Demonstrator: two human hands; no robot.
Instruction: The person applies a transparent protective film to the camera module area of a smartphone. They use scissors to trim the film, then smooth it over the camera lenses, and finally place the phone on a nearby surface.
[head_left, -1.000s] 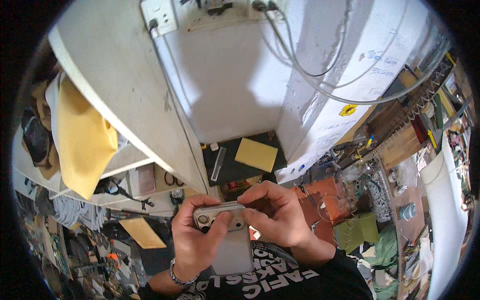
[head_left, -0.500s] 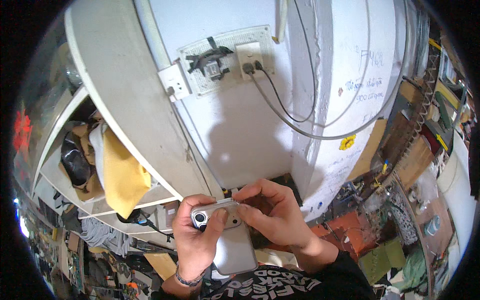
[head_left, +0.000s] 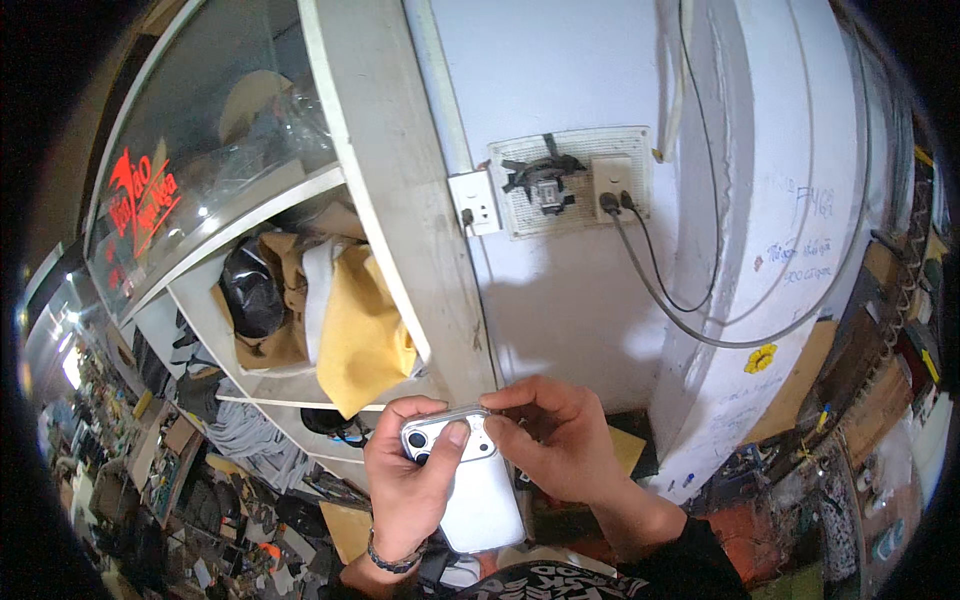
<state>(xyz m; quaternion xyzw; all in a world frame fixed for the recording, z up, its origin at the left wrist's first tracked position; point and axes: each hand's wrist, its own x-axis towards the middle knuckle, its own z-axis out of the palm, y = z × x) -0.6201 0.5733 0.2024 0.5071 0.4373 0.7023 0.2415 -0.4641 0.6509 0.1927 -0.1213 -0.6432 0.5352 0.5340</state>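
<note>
Fingers (head_left: 408,410) of the left hand (head_left: 408,485) are wrapped round the upper left edge of a pale-backed phone (head_left: 485,510), the thumb laid across its top. The top right corner is met by the right hand (head_left: 560,445), thumb and forefinger curled together; whether anything is pinched there cannot be told. The phone's lower edge is left uncovered. Beyond, open room is bounded by a cabinet (head_left: 385,130) at left, white wall (head_left: 585,300) ahead and a pillar (head_left: 765,200) at right; yellow cloth (head_left: 365,335) is draped past a shelf edge.
</note>
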